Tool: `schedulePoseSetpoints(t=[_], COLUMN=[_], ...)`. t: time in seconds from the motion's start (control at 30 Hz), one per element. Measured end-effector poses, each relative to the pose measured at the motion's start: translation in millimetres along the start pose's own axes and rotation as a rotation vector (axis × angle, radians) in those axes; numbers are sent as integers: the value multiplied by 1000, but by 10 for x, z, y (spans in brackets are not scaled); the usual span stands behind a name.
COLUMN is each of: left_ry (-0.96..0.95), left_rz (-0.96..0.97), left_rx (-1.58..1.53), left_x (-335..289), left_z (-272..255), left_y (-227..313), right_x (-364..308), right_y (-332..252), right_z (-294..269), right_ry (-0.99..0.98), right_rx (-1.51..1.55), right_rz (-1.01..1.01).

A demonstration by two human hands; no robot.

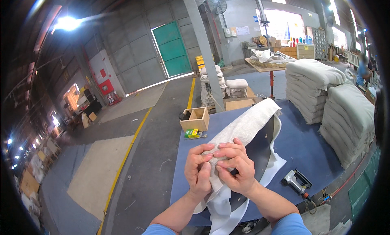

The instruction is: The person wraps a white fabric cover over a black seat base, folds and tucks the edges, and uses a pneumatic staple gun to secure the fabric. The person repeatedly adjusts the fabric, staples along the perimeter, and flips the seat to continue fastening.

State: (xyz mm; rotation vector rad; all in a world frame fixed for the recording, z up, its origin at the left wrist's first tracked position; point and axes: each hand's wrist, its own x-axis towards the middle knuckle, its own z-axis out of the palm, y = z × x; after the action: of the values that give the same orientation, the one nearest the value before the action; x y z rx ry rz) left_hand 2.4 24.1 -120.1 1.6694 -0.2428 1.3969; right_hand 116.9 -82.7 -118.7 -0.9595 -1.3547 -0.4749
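Observation:
A panel wrapped in light grey fabric (243, 127) lies on the blue tabletop (302, 143), its dark underside (254, 149) facing up at the right. White lining (273, 165) hangs loose along that side and over the near edge. My left hand (199, 170) pinches the fabric at the panel's near left edge. Close beside it, my right hand (235, 166) grips the same fabric with bent fingers, the thumbs and fingertips almost meeting. A staple gun (297, 182) with a hose rests on the table to the right, apart from both hands.
At the table's far left corner stand a wooden box (196, 119) and a small green-yellow carton (192, 133). Tall stacks of covered cushions (347, 113) line the right side. A grey post (203, 44) rises behind the table. Farther right, a person in blue (361, 72) is visible.

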Motion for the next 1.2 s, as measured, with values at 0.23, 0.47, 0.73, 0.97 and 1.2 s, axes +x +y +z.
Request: schedulePoseSetpoints(t=[0.23,0.47,0.73,0.97,1.2], left_ry=[-50,-110,-105,-74,-26], left_rz=[-12,51,97,174,88], left_rx=[118,222,197,228,292], left_x=[19,20,-51,-79,-62], left_z=[-18,6,53,64,27], left_y=[52,123,124,88,63], right_x=[-11,-95,-140,-149,-161], right_y=[7,27,-2,8,49], right_z=[-31,-84,-151,-170,-140], right_ry=[-8,31,35,32,-4], right_rx=[13,58,54,59,108], right_rz=[-25,-41,-78,-114,-79])
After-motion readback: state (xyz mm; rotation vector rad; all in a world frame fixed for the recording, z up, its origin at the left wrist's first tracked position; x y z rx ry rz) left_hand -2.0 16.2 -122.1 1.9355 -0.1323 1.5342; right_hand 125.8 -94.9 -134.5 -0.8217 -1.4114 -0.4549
